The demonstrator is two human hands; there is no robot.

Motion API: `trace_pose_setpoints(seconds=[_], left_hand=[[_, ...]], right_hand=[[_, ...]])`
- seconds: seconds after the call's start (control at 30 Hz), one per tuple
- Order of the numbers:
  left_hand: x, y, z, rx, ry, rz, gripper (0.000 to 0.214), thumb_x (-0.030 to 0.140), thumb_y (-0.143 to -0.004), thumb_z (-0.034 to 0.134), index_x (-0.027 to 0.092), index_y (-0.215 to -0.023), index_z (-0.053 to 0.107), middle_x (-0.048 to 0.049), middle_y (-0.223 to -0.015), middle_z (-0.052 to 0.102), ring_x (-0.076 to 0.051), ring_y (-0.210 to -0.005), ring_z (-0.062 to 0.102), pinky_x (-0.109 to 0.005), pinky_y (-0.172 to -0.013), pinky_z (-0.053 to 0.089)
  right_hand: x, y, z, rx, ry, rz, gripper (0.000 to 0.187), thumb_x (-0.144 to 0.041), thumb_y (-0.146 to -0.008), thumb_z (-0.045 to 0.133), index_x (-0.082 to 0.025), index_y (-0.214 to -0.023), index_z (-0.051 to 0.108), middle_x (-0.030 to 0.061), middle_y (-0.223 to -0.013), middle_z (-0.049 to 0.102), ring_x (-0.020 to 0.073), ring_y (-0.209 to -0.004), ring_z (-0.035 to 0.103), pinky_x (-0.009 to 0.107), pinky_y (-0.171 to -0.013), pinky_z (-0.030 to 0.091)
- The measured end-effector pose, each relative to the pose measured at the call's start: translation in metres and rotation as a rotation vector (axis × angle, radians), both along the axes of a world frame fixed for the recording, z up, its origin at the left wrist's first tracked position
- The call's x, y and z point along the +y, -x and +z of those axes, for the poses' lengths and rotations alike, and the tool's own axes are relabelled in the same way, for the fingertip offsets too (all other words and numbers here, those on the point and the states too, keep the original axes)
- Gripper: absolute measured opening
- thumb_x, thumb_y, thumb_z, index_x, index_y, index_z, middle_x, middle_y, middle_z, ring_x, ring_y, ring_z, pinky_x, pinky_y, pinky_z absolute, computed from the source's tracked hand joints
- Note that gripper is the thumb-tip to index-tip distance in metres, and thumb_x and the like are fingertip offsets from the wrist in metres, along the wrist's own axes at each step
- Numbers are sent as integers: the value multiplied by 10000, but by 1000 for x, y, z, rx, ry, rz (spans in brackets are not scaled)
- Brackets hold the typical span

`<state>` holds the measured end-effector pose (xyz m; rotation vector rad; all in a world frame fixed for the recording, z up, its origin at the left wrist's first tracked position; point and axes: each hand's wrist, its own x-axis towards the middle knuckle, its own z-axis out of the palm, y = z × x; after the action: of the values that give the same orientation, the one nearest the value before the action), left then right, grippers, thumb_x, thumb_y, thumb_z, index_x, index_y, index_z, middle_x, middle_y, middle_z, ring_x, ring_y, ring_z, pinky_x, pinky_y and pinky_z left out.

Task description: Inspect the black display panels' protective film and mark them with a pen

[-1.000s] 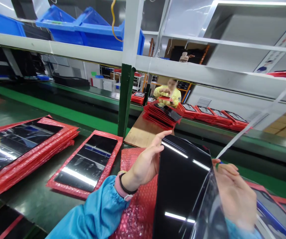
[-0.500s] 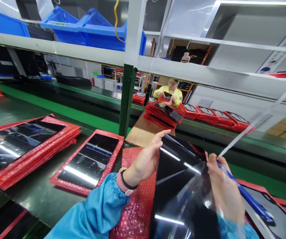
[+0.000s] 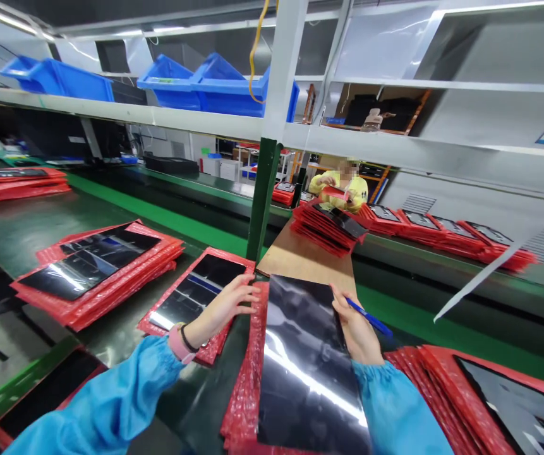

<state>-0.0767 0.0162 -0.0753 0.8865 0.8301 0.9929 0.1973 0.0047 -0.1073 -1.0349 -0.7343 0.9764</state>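
A glossy black screen panel (image 3: 307,360) lies over red bubble wrap (image 3: 247,373) in front of me. My right hand (image 3: 357,328) is closed at the panel's upper right edge and has a blue pen (image 3: 370,317) between its fingers. The thumb and fingertips touch the panel's edge. To the left, my left hand (image 3: 227,306) has let its fingers stretch out, apart from the panel, near the top left edge of the wrap. Just behind this hand is another black panel (image 3: 186,294) on red bubble wrap.
A stack of panels in red wrap (image 3: 105,272) stands at the left, another stack (image 3: 480,392) at the right. Ahead, a wooden board (image 3: 300,253) bears more wrapped panels. A green post (image 3: 261,196) rises beside it. Across the bench works a person in yellow (image 3: 359,186).
The panel has come down from a tilted, raised position onto the red wrap. My left hand has left its edge and moved left. The right hand still has the pen.
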Motion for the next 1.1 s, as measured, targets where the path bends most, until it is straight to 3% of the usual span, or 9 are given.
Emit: trace_pose_setpoints(seconds=[0.07,0.17,0.3,0.43,0.6,0.7,0.87,1.03,1.1], left_hand=[[-3,11,-14,50,70,-1,279,147,-777,669,160,-1039,575,-54,-887,684,-139,-724,644,-276,-680,508],[-10,14,-30,102,184,-72,252,144,-704,727,128,-917,594,-54,-777,673,-148,-646,632,-302,-654,510],[-10,7,-35,132,266,-144,357,224,-602,810,153,-853,567,-1,-695,637,-143,-626,623,-310,-670,508],[-4,2,-37,232,286,-178,512,348,-471,888,176,-789,526,28,-653,606,-125,-571,574,-266,-568,445],[2,1,-43,353,222,-205,547,433,-443,889,189,-749,506,46,-661,603,-92,-529,544,-218,-513,363],[6,1,-45,430,187,-242,506,462,-480,877,181,-710,524,28,-616,614,-104,-513,566,-202,-471,304],[11,0,-49,475,143,-302,474,452,-482,880,178,-635,525,22,-524,601,-107,-446,548,-194,-433,281],[8,-5,-52,402,112,-262,461,384,-436,895,179,-547,497,74,-392,459,-58,-358,369,-191,-389,239],[7,-7,-51,337,102,-220,413,345,-463,884,172,-551,519,73,-426,468,-58,-383,384,-191,-401,275]], right_hand=[[12,2,-16,-54,-1,38,256,-312,-684,771,-212,-848,601,43,-986,734,254,-1062,649,447,-929,494],[23,9,-37,-154,-40,50,219,-363,-874,642,-159,-955,636,61,-1042,688,216,-986,653,446,-891,509],[24,20,-52,-306,-127,-16,244,-353,-897,627,-153,-1037,629,64,-1091,659,220,-1008,634,461,-908,496],[14,20,-49,-421,-203,-161,263,-349,-876,648,-158,-1055,620,70,-1122,652,243,-1086,605,508,-985,434],[-17,-26,-47,-478,-187,-381,340,-403,-794,665,-193,-1050,587,101,-1241,627,264,-1266,505,483,-1116,283],[-42,-63,-54,-481,-104,-471,377,-439,-757,683,-189,-1022,586,111,-1204,646,279,-1236,530,496,-1099,295],[-63,-88,-72,-459,35,-309,272,-408,-834,677,-160,-945,662,57,-982,714,219,-944,667,453,-910,486],[-64,-84,-77,-425,62,-228,228,-369,-884,643,-150,-949,663,42,-986,698,211,-979,654,452,-929,484],[-64,-84,-76,-418,71,-219,215,-353,-893,636,-148,-953,658,38,-982,691,208,-971,652,445,-915,492]])
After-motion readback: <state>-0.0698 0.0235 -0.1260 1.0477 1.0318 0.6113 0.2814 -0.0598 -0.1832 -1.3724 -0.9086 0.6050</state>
